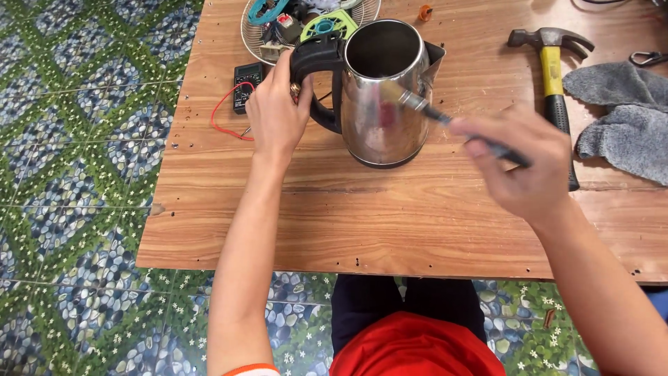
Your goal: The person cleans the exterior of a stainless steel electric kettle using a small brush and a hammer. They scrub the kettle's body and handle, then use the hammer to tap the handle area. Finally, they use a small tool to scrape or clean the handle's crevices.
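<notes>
Kettle (pixel 385 90) of shiny steel stands upright near the far middle of the wooden table (pixel 390 223), lid off, its open mouth facing up. The person's left hand (pixel 277 111) is clenched around the black plastic handle (pixel 314 63) on the kettle's left side, which steadies it. The right hand (pixel 525 163) grips a thin brush (pixel 445 118) by its dark shaft, with the bristle end touching the kettle's polished wall; the hand is blurred, so its exact finger placement cannot be told. The kettle looks stiff and fairly light, being thin metal and apparently empty, and its smooth round body would likely be slippery, so the handle seems the sure place to hold it. A hard knock could probably dent the wall. Behind it on the far side sits a wire basket (pixel 252 31) of small parts, with a black meter (pixel 248 82) and red wire (pixel 223 115) to the left. To the right lie a yellow-handled hammer (pixel 554 76) and a grey cloth (pixel 619 115).
</notes>
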